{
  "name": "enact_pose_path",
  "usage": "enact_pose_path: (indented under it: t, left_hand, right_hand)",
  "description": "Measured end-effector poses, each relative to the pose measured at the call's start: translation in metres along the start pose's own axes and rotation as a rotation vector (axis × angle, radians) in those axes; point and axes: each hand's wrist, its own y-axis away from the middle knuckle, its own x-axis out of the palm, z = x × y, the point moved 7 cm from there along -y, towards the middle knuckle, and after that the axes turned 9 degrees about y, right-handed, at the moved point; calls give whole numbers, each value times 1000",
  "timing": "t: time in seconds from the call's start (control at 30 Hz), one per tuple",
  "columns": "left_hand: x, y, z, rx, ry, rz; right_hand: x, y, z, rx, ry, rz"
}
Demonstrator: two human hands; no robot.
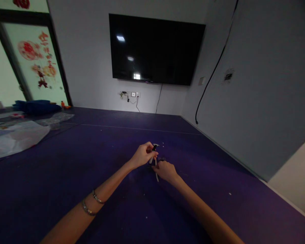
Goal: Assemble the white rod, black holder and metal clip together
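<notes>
My left hand (143, 155) is closed around a small black-and-white tool (154, 148) with a pale crosspiece at its top; its exact kind is too small to make out. Just to the right, my right hand (165, 170) pinches a thin white strip (157, 177), perhaps a cable, which runs up toward the left fingers. The two hands are close together above the purple floor (132, 210). Behind the right knuckles lies a small dark object (162, 158), partly hidden by the hand. Several tiny white bits (163, 146) lie on the floor beyond the hands.
A large television (157, 51) hangs on the far wall above a row of sockets (133, 94). A black cable (213, 71) dangles down the right wall. Plastic sheeting (20, 137) and a dark blue bundle (37, 106) lie at the left, near a decorated door (35, 57).
</notes>
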Motion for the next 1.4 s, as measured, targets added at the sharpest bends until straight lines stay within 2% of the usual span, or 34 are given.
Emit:
enact_pose_path:
  t: [0.17, 0.27, 0.37, 0.47, 0.63, 0.77, 0.9, 1.07, 1.23, 1.4]
  left_hand:
    - [1, 3, 5, -15, 4, 20]
    - [0, 3, 10, -5, -12, 13]
    - [-1, 3, 11, 28, -60, -1]
    - [-4, 4, 7, 62, -101, -22]
    - [-6, 4, 5, 62, -90, -54]
    - [-8, 4, 7, 63, -83, -87]
    - [-7, 4, 7, 81, -61, -67]
    - [-7, 4, 3, 120, -116, -63]
    - [-6, 4, 4, 96, -91, -65]
    - [-8, 5, -2, 121, -135, -84]
  right_hand:
    - [6, -4, -1, -70, 5, 21]
    - [-1, -4, -13, -85, -32, -10]
    - [-16, -5, -33, -87, -154, -90]
    - [-34, -6, -58, -124, -369, -170]
    - [-75, 8, -92, -158, -611, -303]
    - [-110, 30, -88, -290, -695, -319]
    - [-131, 46, -74, -337, -637, -368]
    - [-137, 55, -62, -342, -557, -409]
    - [-143, 58, -65, -305, -515, -494]
    - [-140, 56, -62, -355, -526, -444]
